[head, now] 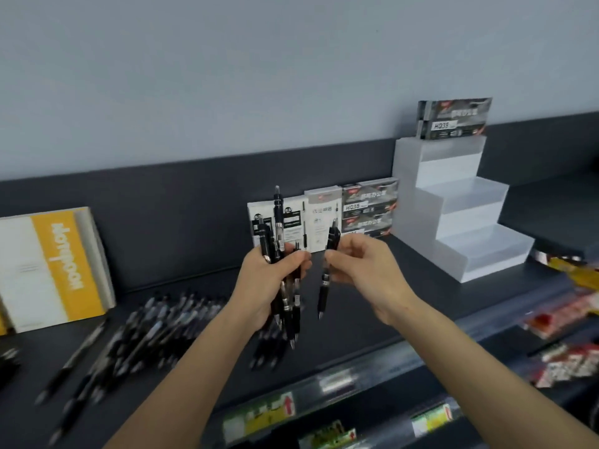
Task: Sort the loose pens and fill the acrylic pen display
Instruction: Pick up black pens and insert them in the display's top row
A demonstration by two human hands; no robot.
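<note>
My left hand grips a bundle of black pens, held upright above the dark shelf with tips pointing down. My right hand pinches a single black pen just right of the bundle, also tip down. A pile of loose black pens lies blurred on the shelf to the lower left. The frosted acrylic pen display, stepped in tiers, stands at the right against the back panel; its tiers look empty.
Pen boxes stand against the back panel behind my hands, and another box sits on top of the display. A yellow and white notebook leans at left. The shelf front edge carries price labels; packaged goods lie at lower right.
</note>
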